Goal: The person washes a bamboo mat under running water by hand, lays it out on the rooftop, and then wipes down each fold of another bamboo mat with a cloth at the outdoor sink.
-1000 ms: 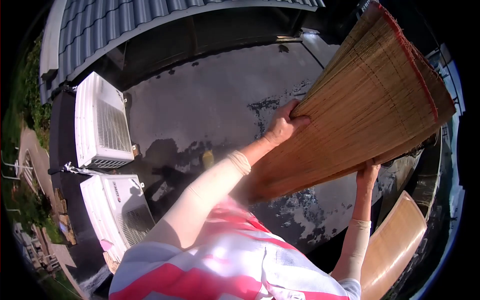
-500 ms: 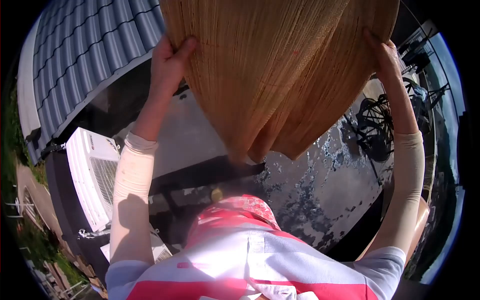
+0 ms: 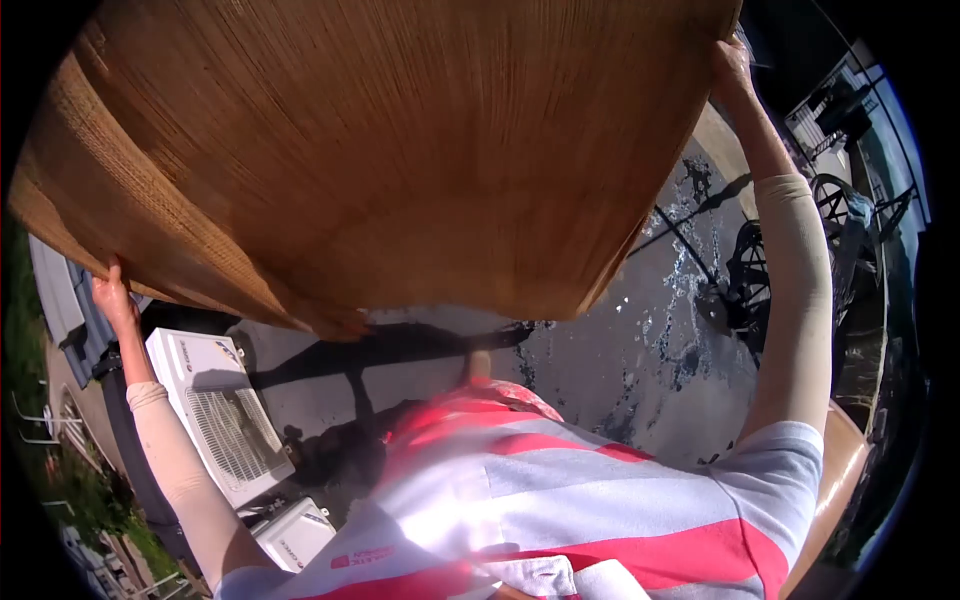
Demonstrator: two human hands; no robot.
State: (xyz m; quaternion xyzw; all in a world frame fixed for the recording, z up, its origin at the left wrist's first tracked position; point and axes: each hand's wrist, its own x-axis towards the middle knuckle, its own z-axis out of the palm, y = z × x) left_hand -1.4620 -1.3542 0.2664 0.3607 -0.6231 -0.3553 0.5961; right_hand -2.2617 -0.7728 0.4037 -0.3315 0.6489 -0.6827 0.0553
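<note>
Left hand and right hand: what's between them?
In the head view, a brown woven mat spans the stretch from the left hand to the right hand.

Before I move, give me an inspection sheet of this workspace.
Surface: flat grey floor, with dark blotches and shadows across it.
Job's things: wide brown woven mat, held up and spread, folded over at the left.
Clutter: white boxy air-conditioner units at left; black spoked wheels and a glossy tan panel at right.
Hands: left hand grips the mat's lower-left edge; right hand grips its right edge.
Cables: cannot tell for sure; the mat hides much of the area.
Surroundings: outdoors in sunlight, with green plants beyond the left side.
</note>
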